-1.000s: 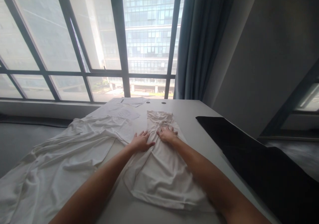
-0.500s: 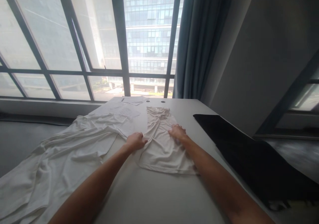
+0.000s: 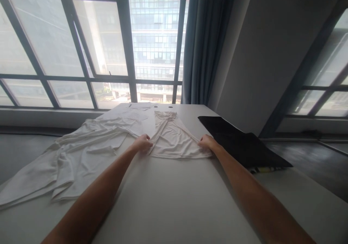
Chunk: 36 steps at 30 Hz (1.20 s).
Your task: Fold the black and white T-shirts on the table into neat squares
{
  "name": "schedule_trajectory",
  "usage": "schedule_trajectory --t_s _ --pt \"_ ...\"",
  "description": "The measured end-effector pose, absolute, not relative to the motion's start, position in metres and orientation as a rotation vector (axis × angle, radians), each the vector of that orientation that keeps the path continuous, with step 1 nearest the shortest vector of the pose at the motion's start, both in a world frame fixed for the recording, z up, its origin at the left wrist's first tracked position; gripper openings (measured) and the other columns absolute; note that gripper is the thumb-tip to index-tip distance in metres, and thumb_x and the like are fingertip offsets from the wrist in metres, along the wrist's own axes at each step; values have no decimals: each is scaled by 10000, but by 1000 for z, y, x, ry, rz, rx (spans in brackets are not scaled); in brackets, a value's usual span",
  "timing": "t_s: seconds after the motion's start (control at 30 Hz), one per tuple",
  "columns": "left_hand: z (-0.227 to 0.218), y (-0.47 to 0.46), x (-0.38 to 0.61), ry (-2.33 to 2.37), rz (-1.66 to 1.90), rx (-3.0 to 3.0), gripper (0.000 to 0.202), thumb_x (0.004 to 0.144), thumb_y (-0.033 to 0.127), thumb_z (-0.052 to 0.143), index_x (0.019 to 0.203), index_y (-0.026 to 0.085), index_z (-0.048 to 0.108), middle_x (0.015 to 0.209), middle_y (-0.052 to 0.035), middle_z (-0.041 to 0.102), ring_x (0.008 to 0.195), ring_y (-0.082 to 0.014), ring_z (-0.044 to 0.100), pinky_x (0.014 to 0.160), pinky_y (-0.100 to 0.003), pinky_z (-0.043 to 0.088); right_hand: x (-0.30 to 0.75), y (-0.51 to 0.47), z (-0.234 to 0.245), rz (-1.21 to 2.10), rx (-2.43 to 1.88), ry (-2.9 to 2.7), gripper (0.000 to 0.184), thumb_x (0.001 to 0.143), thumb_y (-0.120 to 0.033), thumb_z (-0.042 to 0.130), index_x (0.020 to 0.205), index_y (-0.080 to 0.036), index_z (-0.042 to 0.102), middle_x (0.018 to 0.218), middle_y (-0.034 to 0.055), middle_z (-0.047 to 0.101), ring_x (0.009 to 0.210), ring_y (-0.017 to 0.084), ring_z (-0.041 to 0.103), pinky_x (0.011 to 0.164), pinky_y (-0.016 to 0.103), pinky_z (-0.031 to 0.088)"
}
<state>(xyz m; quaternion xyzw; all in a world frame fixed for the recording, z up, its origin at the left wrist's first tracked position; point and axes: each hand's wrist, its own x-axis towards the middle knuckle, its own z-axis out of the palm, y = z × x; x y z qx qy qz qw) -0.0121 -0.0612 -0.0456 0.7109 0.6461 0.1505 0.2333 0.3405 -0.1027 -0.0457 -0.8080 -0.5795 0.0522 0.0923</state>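
Table (image 3: 174, 200): white; window (image 3: 154, 37) beyond its 12 o'clock edge.
Cream garment (image 3: 176, 139): lying creased on the table at 12 o'clock, between both hands.
Left hand (image 3: 142, 143): fingers curled closed, gripping the garment's 8 o'clock corner.
Right hand (image 3: 207, 142): fingers curled closed, gripping the garment's 4 o'clock corner.
White cloth (image 3: 89, 146): rumpled, 10 to 11 o'clock.
Black sheet (image 3: 239, 142): 1 to 2 o'clock.

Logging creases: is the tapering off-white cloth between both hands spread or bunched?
Partly spread: the cloth is wide between left hand and right hand, but gathered at its far end.
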Motion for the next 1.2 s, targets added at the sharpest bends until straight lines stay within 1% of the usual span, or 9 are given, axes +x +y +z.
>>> schedule_trajectory --t_s 0.13,0.3,0.47,0.6,0.67,0.77,0.87,1.0,1.2 --pt "-34 -80 -6 1750 629 2066 535 701 81 663 1228 143 593 1002 -76 741 914 -211 704 742 -250 534 327 -127 -37 108 -2322 -1740 218 820 -197 618 990 -126 734 1005 145 744 952 238 693 699 245 446" --pt "-16 -111 19 1638 843 2401 511 756 79 579 1251 202 608 1228 -80 685 1124 -228 641 939 -292 501 295 -146 -23 -70 -2128 -1791 291 884 -283 568 1143 -187 660 1052 102 733 972 220 672 758 250 436" --pt "-22 -135 42 1599 551 2605 488 821 225 605 1308 238 577 1225 -92 682 1134 -283 631 924 -374 520 269 -152 -20 -112 -2050 -1958 284 912 -310 527 1147 -214 651 1068 94 730 985 229 672 785 273 449" --pt "-37 -143 41 1632 347 2678 633 762 379 738 1345 232 540 1319 -135 609 1218 -332 569 945 -416 514 264 -152 -28 -61 -2144 -2129 371 870 -343 599 1207 -198 651 1137 120 717 1051 266 666 819 309 475" --pt "-44 -144 37 1629 301 2653 573 782 431 723 1299 231 579 1288 -134 617 1178 -325 594 939 -412 516 264 -151 -33 -59 -2207 -2159 419 850 -363 630 1226 -179 656 1170 144 705 1077 280 662 839 326 484" --pt "-50 -144 30 1569 230 2638 462 814 503 675 1191 236 659 1236 -122 640 1131 -312 625 920 -387 518 265 -150 -36 -36 -2276 -2167 327 845 -296 623 1134 -172 714 1156 155 711 1071 276 669 839 320 491" --pt "-49 -141 28 1593 311 2678 307 940 427 504 1039 224 711 1152 -114 679 1062 -273 663 869 -345 515 265 -150 -32 -106 -2262 -2061 269 884 -237 552 1072 -170 733 1112 154 725 1035 262 682 817 296 488" --pt "-40 -137 29 1807 541 2577 432 1022 412 316 998 194 688 981 -124 726 931 -266 701 780 -343 507 261 -152 -22 -225 -2067 -1857 347 967 -294 428 1190 -186 671 1100 129 730 1013 241 681 811 280 473" --pt "-37 -139 28 1753 780 2650 398 1025 408 341 993 216 688 1093 -98 696 1006 -248 650 837 -349 491 250 -154 -28 103 -2028 -2174 283 892 -322 571 1115 -233 720 1087 68 744 1019 229 672 803 264 467"
